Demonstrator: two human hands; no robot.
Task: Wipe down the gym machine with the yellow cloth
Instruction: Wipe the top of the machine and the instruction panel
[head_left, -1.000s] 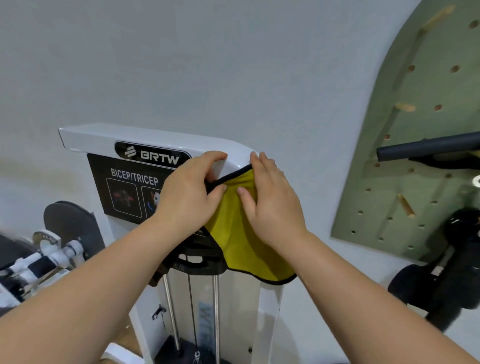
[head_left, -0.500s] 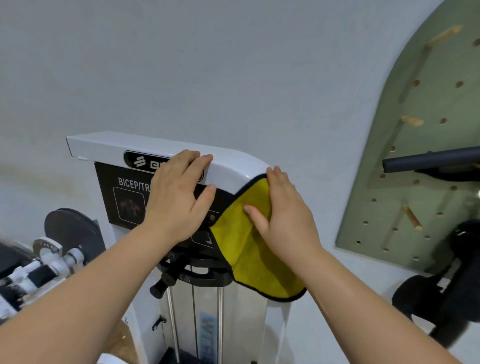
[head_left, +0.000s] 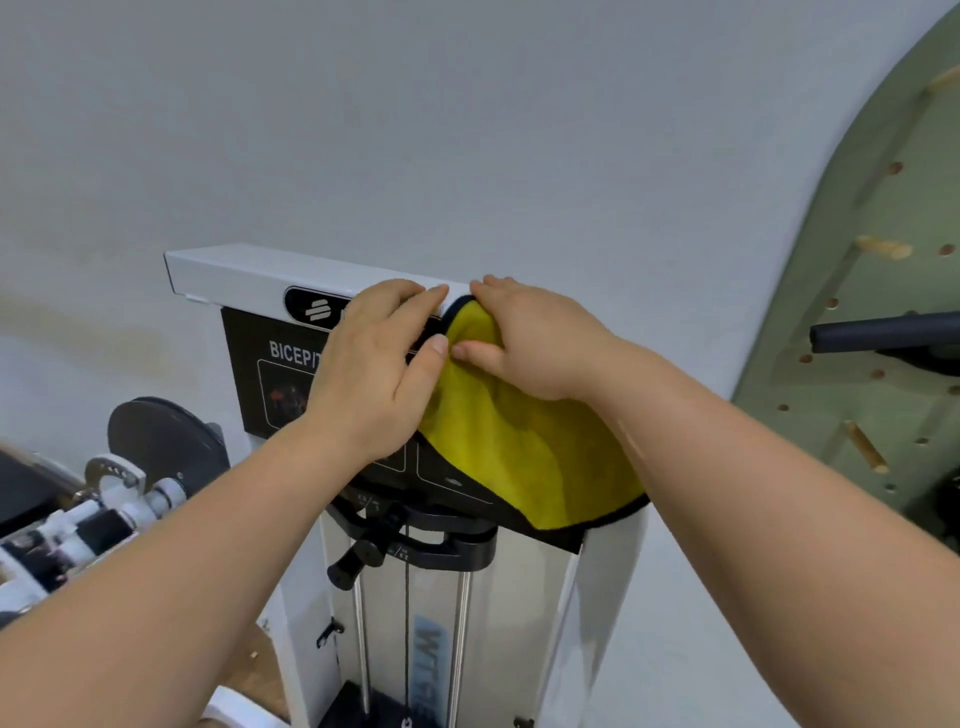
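The machine (head_left: 244, 270) stands against the wall (head_left: 467, 130), its white top beam ending in a square left end and a rounded right corner. The cloth (head_left: 519, 447) is draped over that right corner and hangs down the front of the black label panel (head_left: 254, 384), with its dark-hemmed lower edge loose above the right upright.

There is open wall to the right of the corner up to the green pegboard (head_left: 857, 364), where a black bar (head_left: 883, 332) sticks out at beam height. Left of the beam it is tighter lower down, with a black disc (head_left: 161, 441) and white fittings near the left forearm.

Inside the open tower frame, two steel rods (head_left: 358, 623) and a thin cable run down from a black carriage with a knob (head_left: 348, 566).

The right hand (head_left: 540, 343) lies flat on the cloth and presses it to the corner. Its fingers reach over the top, where their tips are hidden, and its thumb is laid on the fabric. The left hand (head_left: 374, 374) rests on the beam face with its fingers stretched out and released, covering the logo lettering. Its thumb tip touches the cloth's hem just beside the right thumb.

Half a second ago the left thumb sat clear of the cloth and the right hand was lower on the corner. Half a second before that, the left hand was pinching the hem.
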